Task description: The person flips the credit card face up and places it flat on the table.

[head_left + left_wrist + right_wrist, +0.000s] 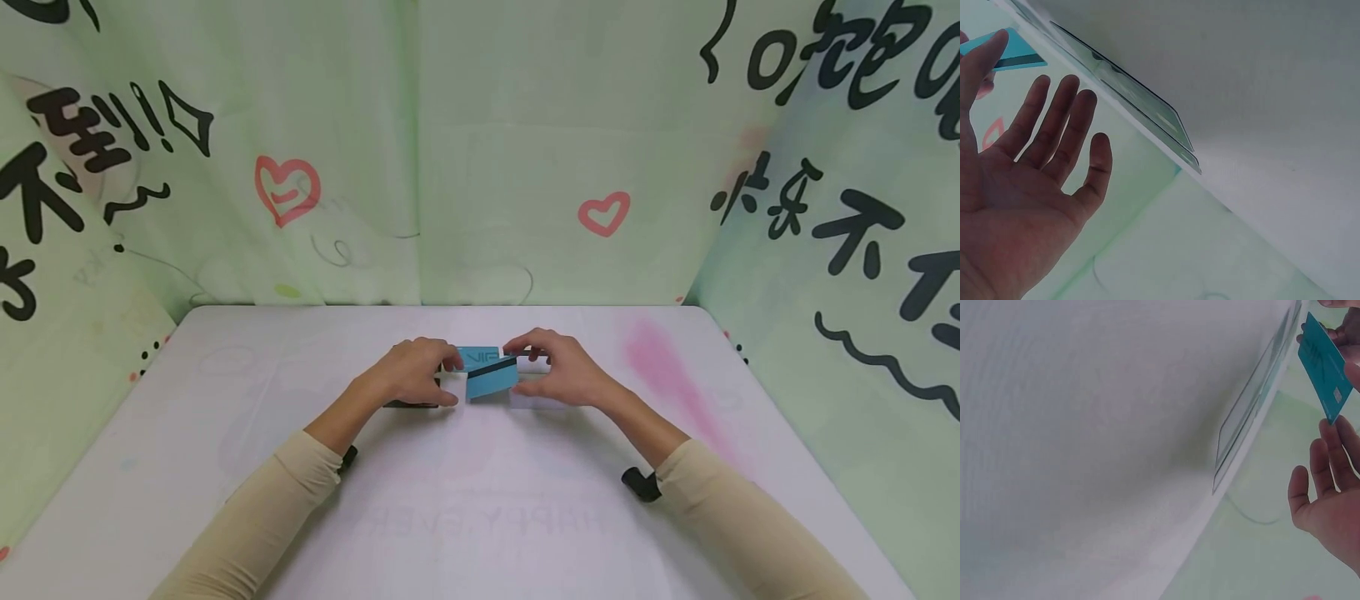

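A blue card (492,380) with a dark stripe is tilted between my two hands, seemingly raised off the table. My right hand (564,368) pinches its right end between thumb and fingertips. In the right wrist view the card (1325,370) shows a chip on its other face. My left hand (411,371) is beside the card's left end with fingers spread and relaxed; its thumb crosses in front of the card (1017,51) in the left wrist view. Behind, another blue card (477,357) with large dark lettering is partly covered.
Beneath my left hand lie a pale card (454,385) and a dark-edged flat piece (411,406), mostly hidden. A pale flat piece (536,402) lies under my right hand. Printed green curtains (495,167) stand around the white table (480,483).
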`<state>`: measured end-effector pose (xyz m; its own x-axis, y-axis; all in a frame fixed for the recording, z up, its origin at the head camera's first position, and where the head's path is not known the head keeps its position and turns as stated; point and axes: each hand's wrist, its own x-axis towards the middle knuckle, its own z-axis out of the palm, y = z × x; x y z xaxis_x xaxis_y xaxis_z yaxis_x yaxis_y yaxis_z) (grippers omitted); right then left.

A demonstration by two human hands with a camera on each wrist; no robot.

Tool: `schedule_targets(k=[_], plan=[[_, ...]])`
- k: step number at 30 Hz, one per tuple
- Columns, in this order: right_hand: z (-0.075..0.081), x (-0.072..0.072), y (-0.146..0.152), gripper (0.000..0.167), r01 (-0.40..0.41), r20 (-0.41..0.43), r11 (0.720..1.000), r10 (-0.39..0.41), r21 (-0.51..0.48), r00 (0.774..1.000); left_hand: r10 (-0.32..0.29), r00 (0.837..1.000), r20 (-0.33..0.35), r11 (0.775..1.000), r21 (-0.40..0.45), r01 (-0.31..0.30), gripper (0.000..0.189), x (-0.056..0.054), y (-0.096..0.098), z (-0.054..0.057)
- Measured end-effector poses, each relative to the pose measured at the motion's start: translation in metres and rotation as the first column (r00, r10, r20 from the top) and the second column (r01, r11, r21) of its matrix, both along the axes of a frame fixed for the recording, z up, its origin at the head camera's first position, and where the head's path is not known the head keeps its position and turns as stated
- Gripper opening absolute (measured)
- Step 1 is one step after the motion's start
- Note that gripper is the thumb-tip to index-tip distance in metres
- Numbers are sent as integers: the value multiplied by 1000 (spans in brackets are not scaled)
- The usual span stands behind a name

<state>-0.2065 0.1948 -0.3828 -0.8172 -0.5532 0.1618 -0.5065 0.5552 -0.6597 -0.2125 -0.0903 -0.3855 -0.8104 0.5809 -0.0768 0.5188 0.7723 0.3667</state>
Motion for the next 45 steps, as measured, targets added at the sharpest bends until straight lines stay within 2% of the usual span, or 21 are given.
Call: schedule_targets(k=[11,20,28,45], plan=[[3,1,6,56,28,-6,1000,-28,-6,1000,10,1000,26,1000,5,-11,49,1,2,2],[9,0,3,56,56,10,998,-56,-2,998,4,1000,22,1000,10,-4,47,1,1,1],[11,-1,0,54,50,7,999,-50,-10,999,5,1000,16,1000,17,-6,47,1,-1,0],[4,0,-16,57,63,41,998,-62,-12,997,-3,1000,1,1000,20,3,46,0,-4,0]])
